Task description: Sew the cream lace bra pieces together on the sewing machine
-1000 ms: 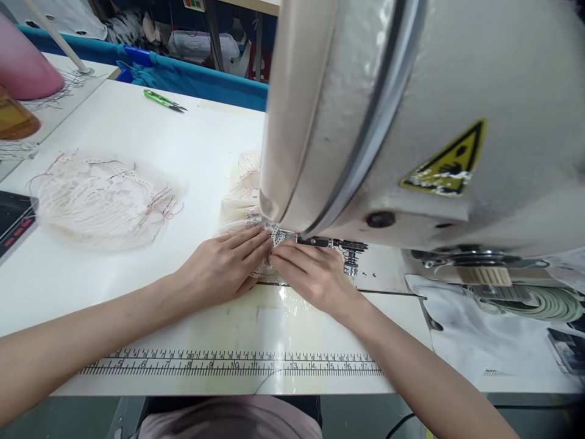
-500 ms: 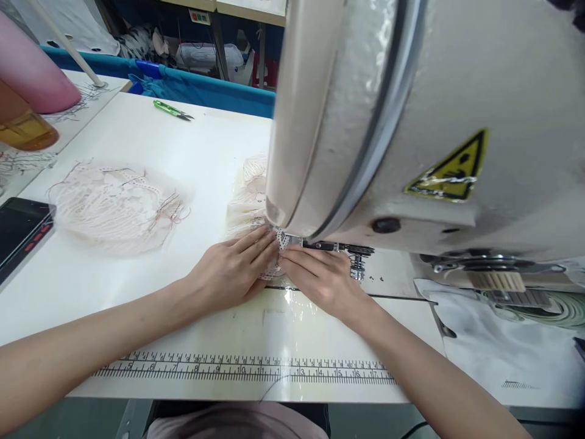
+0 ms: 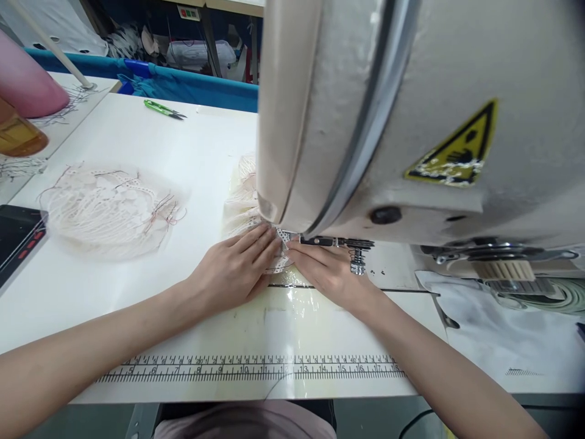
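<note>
A cream lace piece (image 3: 276, 263) with a scalloped, dotted edge lies under the head of a sewing machine (image 3: 292, 122). Its gathered sheer part (image 3: 240, 204) spreads out behind my left hand (image 3: 237, 262). That hand rests flat on the lace, fingers stretched out side by side and pointing at the needle area. From the other side, my right hand (image 3: 326, 265) has its fingertips pressed together at the lace edge, just below a metal attachment (image 3: 320, 241). The machine head hides the needle, and the right thumb is out of sight.
Left on the white table (image 3: 196, 341) lies another gathered lace piece (image 3: 105, 207) with loose threads, beside a black phone-like device (image 3: 18, 238). Green thread snips (image 3: 164, 110) lie farther back. A printed ruler (image 3: 251, 369) runs along the front edge. White cloth (image 3: 507, 335) lies at the right.
The view has shifted slightly, moving the machine head left in the picture. My right hand sits a little farther from the left, and more of the lace's dotted edge shows between them.
</note>
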`<state>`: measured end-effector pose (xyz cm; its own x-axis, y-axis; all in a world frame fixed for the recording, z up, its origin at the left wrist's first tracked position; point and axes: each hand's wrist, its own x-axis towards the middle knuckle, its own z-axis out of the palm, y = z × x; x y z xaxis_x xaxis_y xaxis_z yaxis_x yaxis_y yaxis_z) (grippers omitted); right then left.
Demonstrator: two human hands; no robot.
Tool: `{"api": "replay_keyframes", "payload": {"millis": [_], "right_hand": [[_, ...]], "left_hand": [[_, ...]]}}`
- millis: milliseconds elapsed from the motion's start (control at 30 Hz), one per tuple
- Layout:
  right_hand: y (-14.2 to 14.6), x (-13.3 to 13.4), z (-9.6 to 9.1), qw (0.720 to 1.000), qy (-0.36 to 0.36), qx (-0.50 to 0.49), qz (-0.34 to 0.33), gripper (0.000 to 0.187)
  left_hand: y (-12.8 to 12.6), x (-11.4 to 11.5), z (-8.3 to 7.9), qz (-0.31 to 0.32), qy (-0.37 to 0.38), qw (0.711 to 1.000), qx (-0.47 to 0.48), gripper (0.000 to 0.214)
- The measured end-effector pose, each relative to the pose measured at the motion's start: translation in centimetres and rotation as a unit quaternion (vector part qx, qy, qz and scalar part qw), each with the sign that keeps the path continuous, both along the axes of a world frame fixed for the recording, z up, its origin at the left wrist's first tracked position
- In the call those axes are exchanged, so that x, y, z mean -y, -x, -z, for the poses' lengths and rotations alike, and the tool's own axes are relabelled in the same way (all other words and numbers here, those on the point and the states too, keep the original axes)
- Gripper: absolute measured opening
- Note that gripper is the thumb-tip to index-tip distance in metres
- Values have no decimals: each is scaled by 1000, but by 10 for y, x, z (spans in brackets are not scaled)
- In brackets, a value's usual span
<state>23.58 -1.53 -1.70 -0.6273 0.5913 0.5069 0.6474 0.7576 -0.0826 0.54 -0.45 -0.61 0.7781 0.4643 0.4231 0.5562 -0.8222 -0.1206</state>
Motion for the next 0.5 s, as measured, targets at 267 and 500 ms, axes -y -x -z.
{"api": "replay_keyframes", "payload": {"millis": [267, 500], "right_hand": [[-5, -1, -1, 999, 29, 19, 19, 30], [-7, 0, -6, 997, 17, 57, 41, 29]], "left_hand": [[-1, 0, 0, -9, 20, 1000, -15, 34], [1, -1, 3, 19, -8, 1000, -6, 34]]}}
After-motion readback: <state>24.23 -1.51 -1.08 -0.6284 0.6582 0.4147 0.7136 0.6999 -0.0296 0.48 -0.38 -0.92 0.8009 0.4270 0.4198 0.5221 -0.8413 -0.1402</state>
